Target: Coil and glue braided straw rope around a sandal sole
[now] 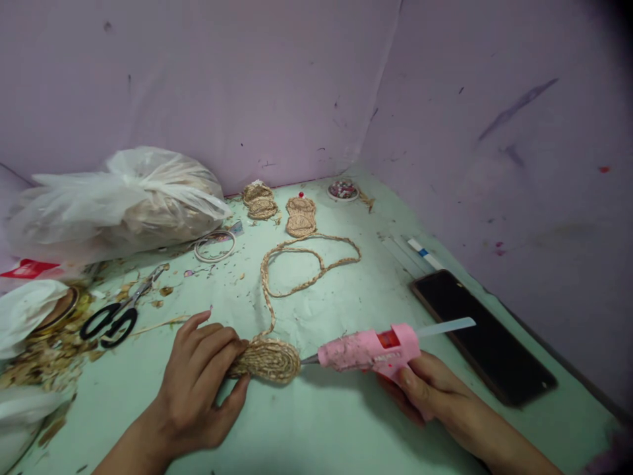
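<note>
My left hand [205, 376] grips the left end of a flat oval coil of braided straw cord [277, 361] on the table. From the coil, a loose length of the same straw braid [267, 277] runs away and loops across the tabletop. My right hand [428, 389] is wrapped round the handle of a pink hot glue gun [361, 349]. Its metal nozzle is at the right edge of the coil. A translucent glue stick [448, 326] sticks out of the back of the gun. Bits of dried material cling to the barrel.
Small straw slipper shapes [301, 216] lie at the back beside a dish of beads [343, 190]. On the right rests a black phone [484, 336]. Black-handled scissors [121, 316], a white ring [214, 246], straw scraps [30, 363] and a stuffed plastic bag [123, 204] occupy the left.
</note>
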`<state>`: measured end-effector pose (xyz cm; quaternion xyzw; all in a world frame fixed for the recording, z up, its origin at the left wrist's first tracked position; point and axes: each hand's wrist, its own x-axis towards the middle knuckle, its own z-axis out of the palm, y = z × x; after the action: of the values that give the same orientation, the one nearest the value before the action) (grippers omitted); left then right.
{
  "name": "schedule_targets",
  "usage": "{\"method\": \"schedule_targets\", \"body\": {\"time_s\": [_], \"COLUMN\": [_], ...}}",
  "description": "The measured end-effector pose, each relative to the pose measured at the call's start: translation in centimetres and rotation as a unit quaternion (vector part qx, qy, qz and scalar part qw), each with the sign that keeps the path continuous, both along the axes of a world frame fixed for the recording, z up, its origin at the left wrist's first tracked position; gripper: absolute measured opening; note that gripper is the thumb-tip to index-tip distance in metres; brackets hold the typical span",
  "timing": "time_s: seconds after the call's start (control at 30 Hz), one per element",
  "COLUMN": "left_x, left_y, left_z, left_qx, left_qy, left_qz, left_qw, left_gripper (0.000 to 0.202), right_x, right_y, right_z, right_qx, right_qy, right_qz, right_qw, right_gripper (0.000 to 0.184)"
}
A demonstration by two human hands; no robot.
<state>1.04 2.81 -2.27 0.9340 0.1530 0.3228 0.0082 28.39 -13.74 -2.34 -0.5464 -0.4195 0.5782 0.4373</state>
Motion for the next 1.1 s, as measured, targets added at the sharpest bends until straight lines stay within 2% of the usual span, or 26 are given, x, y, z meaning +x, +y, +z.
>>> {"method": "schedule_targets", "body": {"time_s": [0.33,0.4,0.47,0.57,0.63,0.77,0.9,1.0,1.07,1.1], "left_x": [-0.2,-0.3,-0.4,-0.6,-0.9,-1.5,-1.7,-1.6,-1.4,-1.3], "left_y": [0.2,0.0,-0.2,-0.6,-1.0,-1.6,-2.4,-2.7,-2.8,-2.8], "left_z": [0.0,0.0,0.0,0.1,0.1,-0.3,-0.3,0.1,0.3,0.3], "left_qx": [-0.011,-0.018,-0.027,-0.035,-0.043,-0.071,-0.101,-0.148,-0.173,-0.184], "left_qy": [-0.001,0.000,0.005,0.013,0.018,0.022,0.041,0.048,0.049,0.044], "left_qz": [0.010,0.019,0.028,0.041,0.049,0.081,0.109,0.120,0.121,0.123], "left_qw": [1.000,1.000,0.999,0.998,0.998,0.994,0.988,0.980,0.976,0.974], "left_gripper": [0.036,0.035,0.034,0.033,0.034,0.033,0.033,0.033,0.032,0.031], "right_x": [0.0,0.6,1.7,4.0,5.6,8.4,9.6,9.1,7.6,6.4], "right_y": [0.0,0.4,1.5,4.3,6.6,10.9,13.4,13.6,13.3,13.1], "right_z": [0.5,1.0,1.7,2.6,2.7,1.8,1.3,2.1,3.0,3.5], "right_qx": [-0.026,-0.036,-0.033,-0.018,-0.016,-0.044,-0.083,-0.101,-0.067,-0.031], "right_qy": [-0.017,-0.025,-0.037,-0.070,-0.092,-0.145,-0.250,-0.360,-0.461,-0.492], "right_qz": [0.013,-0.039,-0.128,-0.269,-0.318,-0.339,-0.336,-0.298,-0.271,-0.244], "right_qw": [0.999,0.998,0.991,0.961,0.944,0.928,0.904,0.878,0.842,0.835], "right_gripper": [0.049,0.050,0.049,0.045,0.040,0.027,0.021,0.022,0.021,0.012]}}
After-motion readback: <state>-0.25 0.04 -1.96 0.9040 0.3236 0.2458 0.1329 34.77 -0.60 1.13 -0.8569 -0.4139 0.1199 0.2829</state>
